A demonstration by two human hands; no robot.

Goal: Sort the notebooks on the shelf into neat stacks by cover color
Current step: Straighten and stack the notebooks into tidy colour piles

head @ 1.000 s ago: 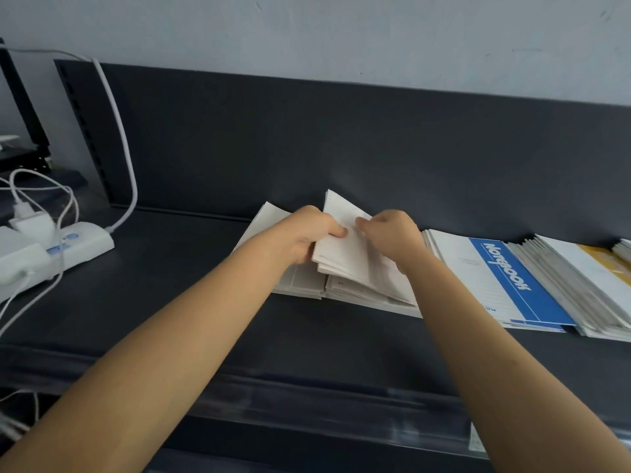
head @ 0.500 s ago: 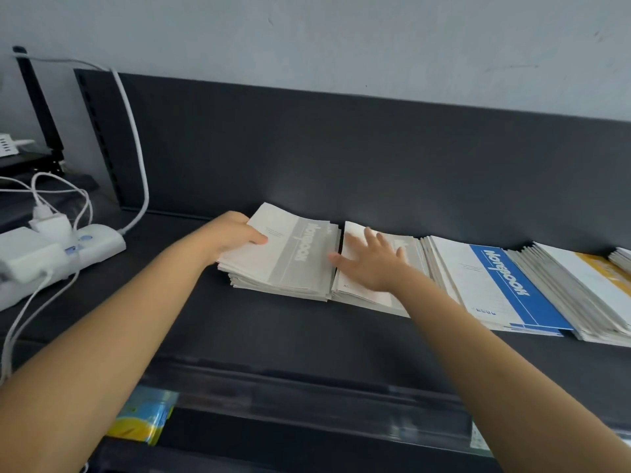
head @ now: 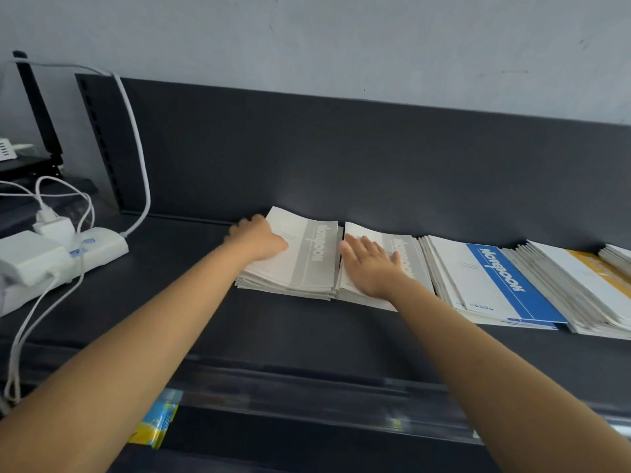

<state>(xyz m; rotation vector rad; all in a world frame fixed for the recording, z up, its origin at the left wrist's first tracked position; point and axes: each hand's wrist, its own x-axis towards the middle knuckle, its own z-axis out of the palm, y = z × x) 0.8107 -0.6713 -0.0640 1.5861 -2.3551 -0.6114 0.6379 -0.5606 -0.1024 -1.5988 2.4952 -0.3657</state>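
Observation:
Two stacks of grey-banded notebooks lie side by side on the dark shelf [head: 177, 302]. My left hand [head: 257, 238] grips the left edge of the left grey stack [head: 307, 264], thumb on top of the cover. My right hand [head: 372, 264] lies flat with spread fingers on the right grey stack [head: 406, 247]. To the right lie a stack topped by a blue-banded notebook [head: 502, 281] and a fanned stack with a yellow-banded cover [head: 594, 271]. More notebooks [head: 619, 252] show at the far right edge.
A white power strip [head: 65, 254] with plugged adapters and white cables [head: 136, 148] sits at the shelf's left end. The dark back panel [head: 341, 158] rises behind the stacks. A clear strip [head: 307, 387] runs along the front edge, with a yellow-blue packet [head: 157, 421] below.
A second ago both hands held a lifted bundle of grey notebooks. It now lies on the left stack, my left hand sits at its edge and my right hand rests flat on the right stack.

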